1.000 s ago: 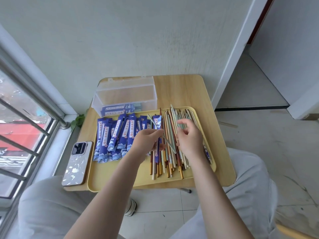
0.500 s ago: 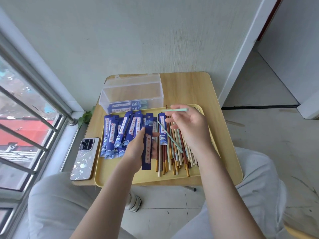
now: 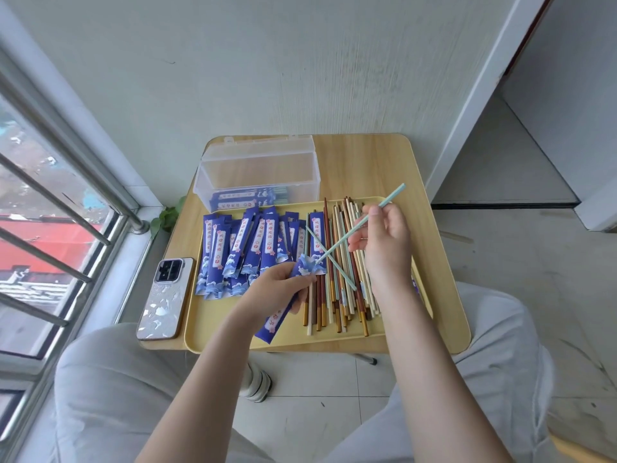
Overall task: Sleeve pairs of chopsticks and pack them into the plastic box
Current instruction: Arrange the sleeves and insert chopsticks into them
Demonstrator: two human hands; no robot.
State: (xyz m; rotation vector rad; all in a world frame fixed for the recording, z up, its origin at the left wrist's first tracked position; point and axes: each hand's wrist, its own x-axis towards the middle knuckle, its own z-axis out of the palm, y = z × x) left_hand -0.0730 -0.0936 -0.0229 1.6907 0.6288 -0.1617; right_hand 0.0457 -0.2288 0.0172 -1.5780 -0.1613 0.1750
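My left hand (image 3: pixel 278 287) grips a blue paper sleeve (image 3: pixel 302 270) over the yellow tray (image 3: pixel 213 325). My right hand (image 3: pixel 384 245) pinches a pale green chopstick (image 3: pixel 390 197) that slants down-left, its tip at the sleeve's open mouth. A second pale green chopstick (image 3: pixel 340 267) lies crossed beneath it on the pile of loose chopsticks (image 3: pixel 337 305). Several empty blue sleeves (image 3: pixel 240 252) lie on the tray's left half. The clear plastic box (image 3: pixel 257 172) stands open behind the tray with a few sleeved pairs at its bottom.
A phone (image 3: pixel 165 297) lies on the small wooden table (image 3: pixel 370 165) left of the tray. A window with metal bars (image 3: pixel 50 202) is at the left, a wall behind the table. My knees flank the table's near edge.
My left hand has picked one sleeve out of the row and lifted it. My right hand has turned the green chopstick from level to slanting, bringing its tip to the sleeve's mouth.
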